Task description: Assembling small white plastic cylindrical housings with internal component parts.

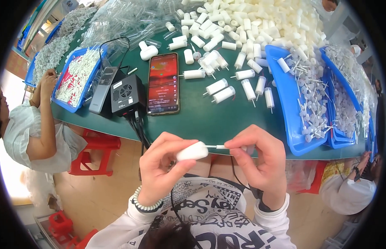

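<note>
White cylinder (193, 152), one, thin rod (212, 146), one, two hands (163, 164) (261, 162) gripping one each, one phone (163, 83)

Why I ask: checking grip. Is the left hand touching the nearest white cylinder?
Touching: the head view shows left hand pinching white cylinder between thumb and fingers.

On the table (201, 123), cylinders (216, 86) lie between the phone (163, 83) and the tray (285, 101).

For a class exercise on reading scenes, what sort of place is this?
Probably a small-parts assembly workshop: heaped white cylinders, blue trays of small parts, and other people at the same green table.
</note>
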Demonstrator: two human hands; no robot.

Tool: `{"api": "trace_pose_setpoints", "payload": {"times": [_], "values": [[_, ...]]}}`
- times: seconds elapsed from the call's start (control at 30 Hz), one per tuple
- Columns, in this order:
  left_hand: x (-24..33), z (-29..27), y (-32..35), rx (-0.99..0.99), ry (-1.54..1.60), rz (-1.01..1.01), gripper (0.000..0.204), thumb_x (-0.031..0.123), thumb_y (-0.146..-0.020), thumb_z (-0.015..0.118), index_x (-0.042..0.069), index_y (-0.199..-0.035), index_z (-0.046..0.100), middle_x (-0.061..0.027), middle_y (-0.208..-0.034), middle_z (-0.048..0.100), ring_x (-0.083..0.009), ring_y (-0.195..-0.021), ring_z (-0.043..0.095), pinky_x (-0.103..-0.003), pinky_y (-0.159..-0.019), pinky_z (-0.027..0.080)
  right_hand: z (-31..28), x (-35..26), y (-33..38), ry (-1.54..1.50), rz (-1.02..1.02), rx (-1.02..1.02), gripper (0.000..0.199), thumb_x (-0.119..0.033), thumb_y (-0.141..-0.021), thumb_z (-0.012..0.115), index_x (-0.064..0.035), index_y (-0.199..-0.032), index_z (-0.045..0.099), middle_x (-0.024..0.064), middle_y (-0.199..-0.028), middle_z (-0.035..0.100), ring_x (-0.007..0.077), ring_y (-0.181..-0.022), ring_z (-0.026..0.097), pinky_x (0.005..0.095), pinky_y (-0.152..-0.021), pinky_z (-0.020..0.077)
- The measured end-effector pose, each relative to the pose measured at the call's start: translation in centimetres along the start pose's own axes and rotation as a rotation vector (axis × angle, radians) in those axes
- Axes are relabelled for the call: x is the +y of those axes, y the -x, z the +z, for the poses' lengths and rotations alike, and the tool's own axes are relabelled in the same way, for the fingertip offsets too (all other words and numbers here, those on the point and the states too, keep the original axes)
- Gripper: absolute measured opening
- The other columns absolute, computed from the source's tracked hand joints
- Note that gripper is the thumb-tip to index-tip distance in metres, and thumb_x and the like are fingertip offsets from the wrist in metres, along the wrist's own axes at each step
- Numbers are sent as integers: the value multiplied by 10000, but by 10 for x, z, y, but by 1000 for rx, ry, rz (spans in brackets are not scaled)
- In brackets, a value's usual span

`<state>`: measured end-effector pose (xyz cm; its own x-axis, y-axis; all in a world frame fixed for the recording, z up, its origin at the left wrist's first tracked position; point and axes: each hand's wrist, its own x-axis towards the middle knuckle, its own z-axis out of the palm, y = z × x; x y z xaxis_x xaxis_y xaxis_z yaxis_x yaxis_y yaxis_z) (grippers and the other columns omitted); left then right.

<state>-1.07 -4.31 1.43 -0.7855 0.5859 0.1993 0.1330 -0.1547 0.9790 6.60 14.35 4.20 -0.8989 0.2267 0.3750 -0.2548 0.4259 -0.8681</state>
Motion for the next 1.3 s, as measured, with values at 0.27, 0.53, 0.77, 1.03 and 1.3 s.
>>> {"api": "trace_pose_setpoints", "payload": {"times": [0.27, 0.53, 0.77, 1.03, 1.3], "values": [[-6, 0, -5, -181, -185, -7, 285, -7, -739, 655, -1, -1022, 616, -39, -795, 611, -58, -642, 534, -164, -535, 384, -10, 0, 7, 122, -79, -110, 135, 78, -729, 582, -10, -830, 595, 55, -712, 555, 137, -603, 516, 237, -501, 400], [-4, 3, -7, -54, 179, -202, 184, -20, -801, 584, -40, -983, 596, -82, -784, 629, -118, -704, 612, -210, -590, 487, -12, 0, 12, -120, 156, -309, 264, 23, -809, 531, -22, -1060, 462, 89, -869, 548, 194, -629, 533, 257, -556, 422], [-3, 9, -5, -90, 295, -359, 200, -23, -810, 574, -53, -1008, 580, -128, -888, 632, -144, -765, 619, -251, -669, 517, -9, 1, 16, 108, 217, -246, 244, 8, -831, 524, -20, -1057, 437, 104, -907, 572, 222, -626, 558, 297, -593, 449], [-10, 7, -3, -248, 368, -401, 144, -29, -800, 597, -80, -933, 574, -123, -859, 627, -164, -744, 629, -252, -648, 514, 11, 21, 31, 148, -90, -324, 442, 60, -782, 512, -32, -1203, 415, 164, -1118, 549, 324, -971, 560, 361, -813, 461], [-14, 11, -1, -153, 329, -342, 235, -40, -771, 631, -76, -998, 583, -135, -937, 629, -167, -793, 628, -256, -709, 517, 2, 14, 42, -52, 180, -102, 463, -82, -746, 674, -17, -1167, 493, 150, -1112, 566, 181, -827, 617, 274, -710, 492]]}}
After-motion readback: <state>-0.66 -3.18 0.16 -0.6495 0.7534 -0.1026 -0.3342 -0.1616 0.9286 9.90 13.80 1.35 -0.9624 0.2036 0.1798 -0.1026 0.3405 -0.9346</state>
